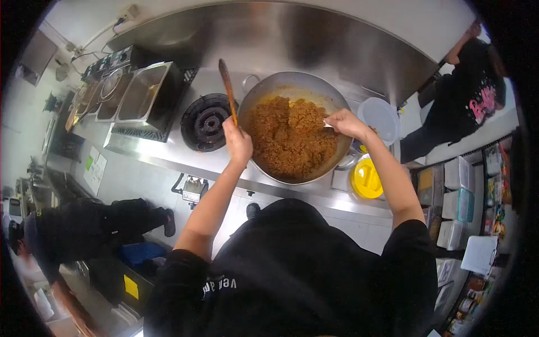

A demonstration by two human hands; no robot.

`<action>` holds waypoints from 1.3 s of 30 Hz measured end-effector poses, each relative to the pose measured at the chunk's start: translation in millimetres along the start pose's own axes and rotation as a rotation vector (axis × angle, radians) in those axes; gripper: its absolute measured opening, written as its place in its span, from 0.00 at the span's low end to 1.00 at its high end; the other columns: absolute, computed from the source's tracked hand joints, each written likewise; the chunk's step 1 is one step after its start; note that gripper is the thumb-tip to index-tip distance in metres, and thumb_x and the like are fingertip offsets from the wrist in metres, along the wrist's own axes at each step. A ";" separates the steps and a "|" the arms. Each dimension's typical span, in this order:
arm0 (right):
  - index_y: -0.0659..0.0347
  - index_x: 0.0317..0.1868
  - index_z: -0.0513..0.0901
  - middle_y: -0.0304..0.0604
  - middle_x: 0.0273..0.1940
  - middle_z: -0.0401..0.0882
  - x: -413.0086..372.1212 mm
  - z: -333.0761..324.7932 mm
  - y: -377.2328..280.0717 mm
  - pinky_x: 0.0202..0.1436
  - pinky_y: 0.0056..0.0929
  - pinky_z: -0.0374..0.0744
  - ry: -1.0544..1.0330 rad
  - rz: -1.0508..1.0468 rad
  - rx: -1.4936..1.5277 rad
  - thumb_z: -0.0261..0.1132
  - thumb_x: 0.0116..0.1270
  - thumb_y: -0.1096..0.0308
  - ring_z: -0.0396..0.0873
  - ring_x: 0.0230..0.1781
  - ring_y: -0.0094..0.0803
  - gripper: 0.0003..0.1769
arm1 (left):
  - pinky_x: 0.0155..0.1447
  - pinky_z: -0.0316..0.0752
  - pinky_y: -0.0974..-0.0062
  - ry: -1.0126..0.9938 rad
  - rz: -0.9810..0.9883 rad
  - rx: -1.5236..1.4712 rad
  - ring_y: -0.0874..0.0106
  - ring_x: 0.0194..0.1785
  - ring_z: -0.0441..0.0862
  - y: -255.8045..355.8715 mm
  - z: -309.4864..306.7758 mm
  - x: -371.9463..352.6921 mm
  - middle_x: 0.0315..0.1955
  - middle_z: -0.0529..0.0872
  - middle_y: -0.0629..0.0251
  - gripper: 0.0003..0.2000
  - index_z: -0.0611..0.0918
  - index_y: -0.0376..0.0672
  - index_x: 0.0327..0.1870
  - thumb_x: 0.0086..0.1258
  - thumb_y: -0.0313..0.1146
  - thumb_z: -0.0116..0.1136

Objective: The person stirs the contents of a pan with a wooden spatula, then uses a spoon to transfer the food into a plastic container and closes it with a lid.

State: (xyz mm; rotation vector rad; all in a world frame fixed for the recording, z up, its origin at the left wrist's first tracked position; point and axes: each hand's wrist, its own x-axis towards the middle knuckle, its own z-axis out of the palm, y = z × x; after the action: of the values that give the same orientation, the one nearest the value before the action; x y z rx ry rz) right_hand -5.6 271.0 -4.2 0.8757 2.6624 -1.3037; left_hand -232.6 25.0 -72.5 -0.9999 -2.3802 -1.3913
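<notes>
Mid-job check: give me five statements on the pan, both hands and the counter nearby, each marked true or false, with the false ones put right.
1. The left hand grips a long wooden utensil. True.
2. The large pan is empty. False: brown, crumbly food covers much of it.
3. The right hand rests on the counter, away from the pan. False: it is at the pan's right side, holding a small pale item, too hidden to name.
4. The round black burner left of the pan has no pot on it. True.
5. The round yellow object lies left of the pan. False: it is to the right.
</notes>
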 end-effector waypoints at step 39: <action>0.70 0.39 0.84 0.46 0.25 0.81 -129.9 -137.5 48.3 0.29 0.31 0.72 0.518 0.278 -0.040 0.62 0.61 0.59 0.75 0.23 0.28 0.19 | 0.56 0.66 0.59 0.005 0.038 0.000 0.48 0.51 0.71 -6.2 6.0 -1.7 0.45 0.72 0.45 0.17 0.70 0.33 0.53 0.62 0.17 0.45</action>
State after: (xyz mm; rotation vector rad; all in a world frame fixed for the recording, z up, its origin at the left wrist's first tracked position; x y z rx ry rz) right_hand 154.8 335.5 86.5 1.7050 2.7497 -1.0682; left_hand -234.4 27.2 -80.9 -1.0349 -2.3444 -1.3794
